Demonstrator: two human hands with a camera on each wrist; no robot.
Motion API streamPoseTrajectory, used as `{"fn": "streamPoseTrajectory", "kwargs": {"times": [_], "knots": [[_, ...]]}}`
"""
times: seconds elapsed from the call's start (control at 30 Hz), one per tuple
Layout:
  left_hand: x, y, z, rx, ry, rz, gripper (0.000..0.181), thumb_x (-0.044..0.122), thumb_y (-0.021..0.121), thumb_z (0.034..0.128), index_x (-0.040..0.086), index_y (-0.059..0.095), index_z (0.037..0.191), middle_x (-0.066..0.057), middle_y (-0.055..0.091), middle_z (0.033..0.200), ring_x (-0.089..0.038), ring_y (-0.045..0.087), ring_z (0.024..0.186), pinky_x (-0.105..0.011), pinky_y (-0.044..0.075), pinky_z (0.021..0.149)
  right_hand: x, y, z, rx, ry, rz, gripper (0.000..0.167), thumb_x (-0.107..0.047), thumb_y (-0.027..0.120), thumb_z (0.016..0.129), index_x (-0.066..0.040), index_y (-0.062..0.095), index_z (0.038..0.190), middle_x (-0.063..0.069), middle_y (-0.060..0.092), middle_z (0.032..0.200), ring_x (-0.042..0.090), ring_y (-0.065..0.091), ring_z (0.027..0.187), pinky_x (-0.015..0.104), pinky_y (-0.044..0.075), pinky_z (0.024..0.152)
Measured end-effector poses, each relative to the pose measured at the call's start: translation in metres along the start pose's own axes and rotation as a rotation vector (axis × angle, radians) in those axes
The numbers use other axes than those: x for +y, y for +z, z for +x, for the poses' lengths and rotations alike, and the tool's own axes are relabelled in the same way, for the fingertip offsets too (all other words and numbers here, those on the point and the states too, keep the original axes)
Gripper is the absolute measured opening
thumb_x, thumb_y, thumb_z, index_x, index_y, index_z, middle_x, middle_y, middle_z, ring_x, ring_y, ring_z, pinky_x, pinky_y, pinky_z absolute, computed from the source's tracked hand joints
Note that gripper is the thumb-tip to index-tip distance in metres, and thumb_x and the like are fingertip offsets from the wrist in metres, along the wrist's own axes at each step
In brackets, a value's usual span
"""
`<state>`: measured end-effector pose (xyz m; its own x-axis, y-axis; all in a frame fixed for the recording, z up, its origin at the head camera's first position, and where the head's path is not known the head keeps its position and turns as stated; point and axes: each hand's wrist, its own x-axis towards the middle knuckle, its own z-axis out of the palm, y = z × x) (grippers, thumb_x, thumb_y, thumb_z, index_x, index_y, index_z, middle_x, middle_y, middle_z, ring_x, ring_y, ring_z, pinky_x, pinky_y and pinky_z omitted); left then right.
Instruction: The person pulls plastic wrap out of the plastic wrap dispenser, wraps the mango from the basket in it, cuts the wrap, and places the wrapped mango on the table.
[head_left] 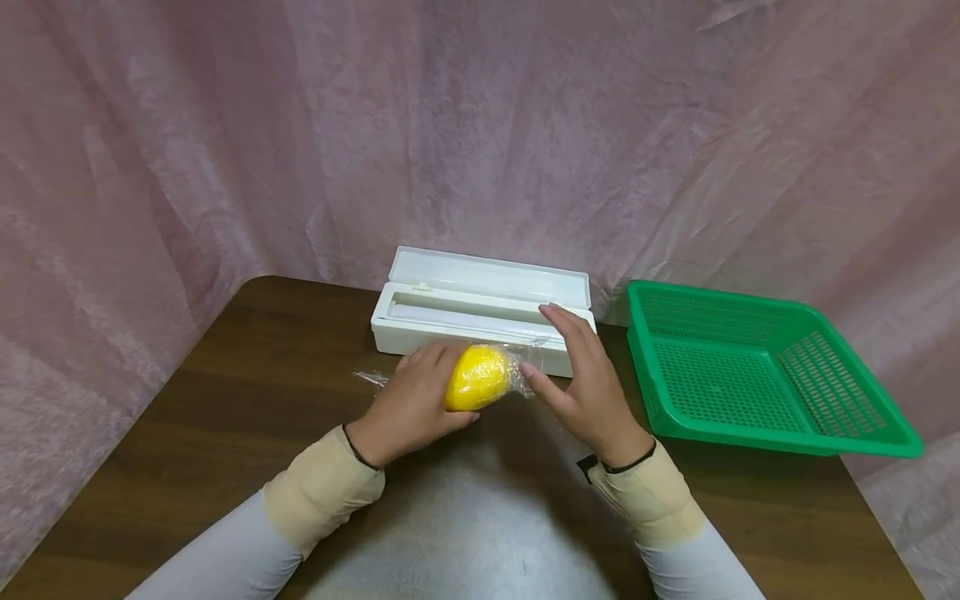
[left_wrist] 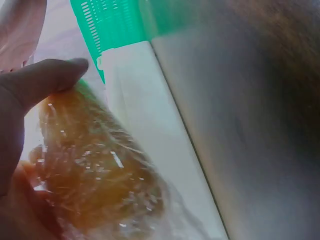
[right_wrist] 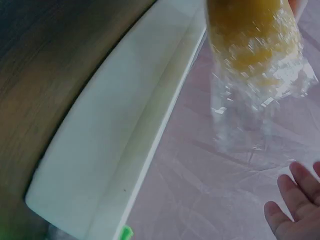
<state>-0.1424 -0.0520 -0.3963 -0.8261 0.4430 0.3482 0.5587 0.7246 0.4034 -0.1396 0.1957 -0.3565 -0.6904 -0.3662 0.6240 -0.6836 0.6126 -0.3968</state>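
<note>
A smooth yellow rounded thing, fruit-like, is wrapped in clear plastic film; its exact kind cannot be told. My left hand grips it above the table, thumb on the near side and fingers over the far side. In the left wrist view, wrinkled film covers the yellow thing. A loose film end sticks out beyond it in the right wrist view. My right hand is held beside that end with fingers apart and nothing gripped. Whether its thumb touches the film cannot be told.
Behind the hands stands a long white film dispenser box, its lid raised and a pale roll inside. A green plastic basket stands on the right of the brown table. A pink curtain hangs behind.
</note>
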Motion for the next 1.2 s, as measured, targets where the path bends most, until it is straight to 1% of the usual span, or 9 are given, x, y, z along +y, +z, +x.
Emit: {"fn": "streamPoseTrajectory", "kwargs": {"times": [0.1, 0.2, 0.33, 0.43, 0.53, 0.73, 0.9, 1.03, 1.2], "knots": [[0.001, 0.0, 0.002, 0.049, -0.028, -0.036, 0.092, 0.041, 0.09, 0.0727, 0.009, 0.043, 0.146, -0.012, 0.058, 0.13, -0.03, 0.056, 0.119, -0.052, 0.047, 0.1, 0.002, -0.001, 0.0, 0.0, 0.089, 0.056, 0.074, -0.033, 0.069, 0.095, -0.01, 0.034, 0.155, 0.014, 0.043, 0.154, 0.031, 0.041, 0.143, 0.053, 0.034, 0.118], [0.003, -0.001, 0.004, 0.091, -0.046, -0.074, 0.093, 0.043, 0.088, 0.074, 0.006, 0.041, 0.145, -0.012, 0.058, 0.124, -0.027, 0.057, 0.111, -0.05, 0.049, 0.096, 0.003, -0.001, 0.0, -0.037, 0.212, 0.143, 0.084, -0.027, 0.074, 0.092, -0.014, 0.025, 0.16, 0.011, 0.038, 0.159, 0.03, 0.036, 0.148, 0.058, 0.028, 0.12], [0.005, -0.003, 0.004, 0.109, -0.079, -0.125, 0.092, 0.048, 0.085, 0.0766, 0.008, 0.04, 0.146, -0.012, 0.057, 0.122, -0.025, 0.057, 0.104, -0.046, 0.051, 0.092, 0.005, 0.001, -0.001, -0.131, 0.399, 0.27, 0.094, -0.031, 0.075, 0.091, -0.017, 0.016, 0.162, 0.006, 0.031, 0.165, 0.029, 0.028, 0.153, 0.064, 0.021, 0.121], [0.007, -0.003, 0.003, 0.098, -0.108, -0.175, 0.092, 0.05, 0.084, 0.0782, 0.011, 0.038, 0.147, -0.01, 0.055, 0.122, -0.022, 0.057, 0.1, -0.042, 0.053, 0.087, 0.004, 0.004, -0.004, -0.21, 0.48, 0.334, 0.092, -0.036, 0.073, 0.092, -0.016, 0.016, 0.162, 0.006, 0.031, 0.165, 0.028, 0.028, 0.154, 0.062, 0.022, 0.121], [0.009, -0.003, 0.002, 0.094, -0.122, -0.226, 0.092, 0.05, 0.083, 0.0793, 0.014, 0.035, 0.149, -0.009, 0.053, 0.126, -0.021, 0.056, 0.101, -0.04, 0.053, 0.085, 0.002, 0.01, -0.007, -0.282, 0.499, 0.384, 0.09, -0.041, 0.071, 0.093, -0.016, 0.018, 0.162, 0.008, 0.033, 0.164, 0.03, 0.032, 0.152, 0.06, 0.026, 0.12], [0.014, -0.003, -0.001, 0.096, -0.121, -0.264, 0.093, 0.051, 0.081, 0.0809, 0.01, 0.034, 0.15, -0.012, 0.053, 0.129, -0.022, 0.057, 0.104, -0.043, 0.054, 0.088, -0.008, 0.022, -0.011, -0.381, 0.458, 0.512, 0.075, -0.046, 0.067, 0.095, -0.026, 0.029, 0.157, 0.003, 0.039, 0.159, 0.029, 0.039, 0.148, 0.06, 0.03, 0.119], [0.019, -0.001, -0.002, 0.063, -0.077, -0.272, 0.086, 0.044, 0.079, 0.0845, 0.006, 0.036, 0.148, -0.012, 0.052, 0.13, -0.022, 0.057, 0.104, -0.042, 0.053, 0.092, -0.017, 0.029, -0.012, -0.382, 0.456, 0.562, 0.068, -0.043, 0.068, 0.095, -0.017, 0.036, 0.15, 0.006, 0.047, 0.151, 0.027, 0.046, 0.14, 0.055, 0.035, 0.116], [0.024, 0.002, -0.004, 0.081, -0.019, -0.23, 0.081, 0.039, 0.079, 0.0851, 0.003, 0.038, 0.145, -0.013, 0.053, 0.127, -0.024, 0.055, 0.106, -0.04, 0.052, 0.094, -0.02, 0.035, -0.01, -0.368, 0.478, 0.59, 0.064, -0.042, 0.068, 0.095, -0.011, 0.041, 0.144, 0.006, 0.053, 0.14, 0.022, 0.052, 0.13, 0.05, 0.04, 0.113], [0.028, 0.005, -0.007, 0.104, 0.021, -0.166, 0.083, 0.04, 0.082, 0.082, 0.002, 0.04, 0.143, -0.013, 0.054, 0.121, -0.024, 0.055, 0.1, -0.039, 0.053, 0.089, -0.022, 0.039, -0.01, -0.344, 0.479, 0.616, 0.047, -0.043, 0.069, 0.094, -0.011, 0.055, 0.126, 0.005, 0.063, 0.117, 0.02, 0.06, 0.106, 0.036, 0.05, 0.096]]}}
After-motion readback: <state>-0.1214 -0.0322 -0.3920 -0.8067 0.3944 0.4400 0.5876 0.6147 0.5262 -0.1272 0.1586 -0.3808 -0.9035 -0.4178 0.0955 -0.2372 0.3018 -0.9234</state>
